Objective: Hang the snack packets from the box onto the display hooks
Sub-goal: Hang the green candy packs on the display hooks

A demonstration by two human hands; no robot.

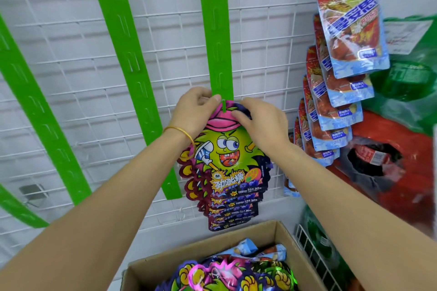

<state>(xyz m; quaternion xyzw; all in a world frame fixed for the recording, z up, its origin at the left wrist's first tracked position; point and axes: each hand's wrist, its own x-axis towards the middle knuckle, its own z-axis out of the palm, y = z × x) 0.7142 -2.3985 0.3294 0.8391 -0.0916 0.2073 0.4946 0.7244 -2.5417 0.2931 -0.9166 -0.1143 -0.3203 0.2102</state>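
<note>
I pinch the top of the candy packet with my left hand and right hand, the green hook between my fingertips, to keep its hole straight, the box far below them.

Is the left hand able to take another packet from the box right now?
Probably not yet: the left hand pinches the top of the candy packet at the green strip. The box below stands open, so the way looks free once it lets go.
</note>
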